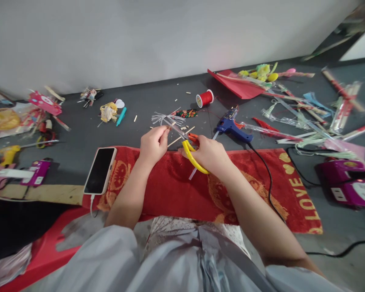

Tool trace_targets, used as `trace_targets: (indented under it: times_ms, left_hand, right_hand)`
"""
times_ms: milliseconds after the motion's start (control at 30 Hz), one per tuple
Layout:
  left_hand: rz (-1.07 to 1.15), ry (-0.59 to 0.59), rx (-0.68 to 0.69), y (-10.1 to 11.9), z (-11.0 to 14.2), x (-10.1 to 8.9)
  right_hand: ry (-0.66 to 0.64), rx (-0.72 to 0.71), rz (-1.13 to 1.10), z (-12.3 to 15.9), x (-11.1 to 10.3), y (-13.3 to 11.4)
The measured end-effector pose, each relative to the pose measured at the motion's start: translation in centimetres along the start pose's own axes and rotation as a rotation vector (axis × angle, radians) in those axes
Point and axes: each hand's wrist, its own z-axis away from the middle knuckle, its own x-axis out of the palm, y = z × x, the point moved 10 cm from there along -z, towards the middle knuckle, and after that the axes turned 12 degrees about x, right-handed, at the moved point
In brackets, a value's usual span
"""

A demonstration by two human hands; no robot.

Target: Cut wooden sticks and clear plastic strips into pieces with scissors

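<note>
My right hand [211, 156] is closed round the yellow handles of a pair of scissors [191, 153], whose blades point up and left. My left hand [153, 144] pinches a small bunch of clear plastic strips [164, 119] that fan out just beyond the fingers. The scissor blades meet the strips between my two hands. Both hands hover over the far edge of a red mat [176, 186] with gold print.
A phone [99, 170] on a cable lies at the mat's left end. A blue glue gun [232, 127] with a black cord lies right of my hands, a red thread spool [204, 98] beyond. Craft scraps and sticks litter the dark floor; purple boxes [349, 182] stand at right.
</note>
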Motion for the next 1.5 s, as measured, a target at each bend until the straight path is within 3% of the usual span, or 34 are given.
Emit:
trace_targets:
  times_ms: [233, 800, 1500]
  left_hand:
    - [0.006, 0.02, 0.017, 0.1, 0.0, -0.1]
    - [0.015, 0.063, 0.018, -0.1, 0.2, -0.3]
    - [0.111, 0.014, -0.008, -0.1, -0.3, -0.4]
  right_hand:
    - [0.012, -0.086, -0.038, 0.0, -0.2, -0.3]
    - [0.086, -0.099, 0.055, 0.5, -0.5, -1.1]
    - [0.118, -0.148, 0.044, 0.5, -0.5, -1.3]
